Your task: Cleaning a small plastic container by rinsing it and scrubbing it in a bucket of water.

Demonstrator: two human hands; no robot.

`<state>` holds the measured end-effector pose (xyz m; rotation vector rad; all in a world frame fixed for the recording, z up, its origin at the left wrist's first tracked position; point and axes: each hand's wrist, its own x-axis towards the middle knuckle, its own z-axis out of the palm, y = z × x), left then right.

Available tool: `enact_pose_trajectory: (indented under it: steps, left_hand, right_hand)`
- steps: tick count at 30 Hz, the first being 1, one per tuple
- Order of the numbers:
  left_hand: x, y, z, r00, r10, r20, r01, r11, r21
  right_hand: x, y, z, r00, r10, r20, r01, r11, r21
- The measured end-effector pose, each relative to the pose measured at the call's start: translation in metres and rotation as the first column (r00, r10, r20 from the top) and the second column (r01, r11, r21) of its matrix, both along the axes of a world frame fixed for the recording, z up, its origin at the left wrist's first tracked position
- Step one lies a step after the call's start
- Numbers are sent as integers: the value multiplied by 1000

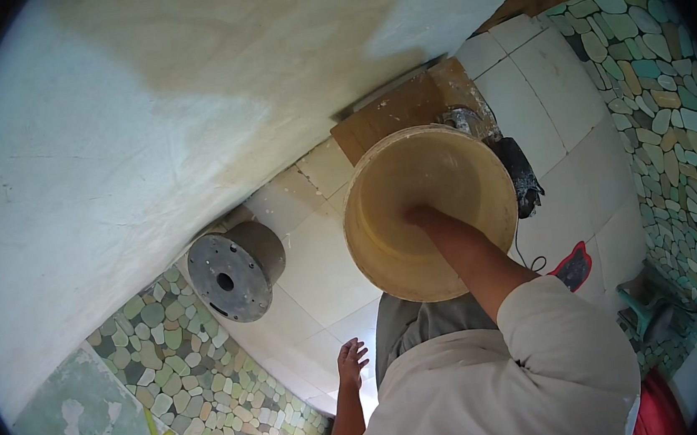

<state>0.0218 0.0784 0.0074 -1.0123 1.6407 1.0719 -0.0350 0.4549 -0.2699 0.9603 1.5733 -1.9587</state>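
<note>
- The stained pale wall (147, 128) rises beyond the bucket and to its left.
- The light tile floor (318, 246) spreads around the bucket, with pebbled paving (666, 116) well to its right and more to its lower left.
- The yellowish bucket (489, 195), in front of the person's trousers, points its round mouth up toward the viewer; its long axis runs downward, away from the eye, though any slight tilt is unclear.
- A brown board (393, 114) lies just beyond the bucket.
- A grey flanged cylinder (232, 275) sits left of the bucket, its holed end facing the viewer.
- The right forearm (474, 256) reaches into the bucket; the right hand is hidden there, so its opening and any grip cannot be told.
- The left hand (351, 362), below and left of the bucket, is empty, half open, fingers loosely bent.
</note>
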Motion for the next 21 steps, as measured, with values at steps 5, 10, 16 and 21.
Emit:
enact_pose_trajectory:
  steps: [5,10,16,21]
  left_hand:
    - [6,13,3,1000,9,-9,-9,1000,-10]
    - [23,19,4,1000,31,-1,-31,999,-6]
    - [36,28,1,999,41,13,-41,999,-7]
    - [34,39,-3,999,49,-8,-48,998,33]
  right_hand:
    - [5,-1,-15,999,-28,-23,27,999,-44]
    - [13,-11,-18,998,-45,-42,40,995,-96]
    - [12,-7,-12,994,-74,-77,63,990,-129]
    - [12,5,-1,989,-103,-104,88,987,-137]
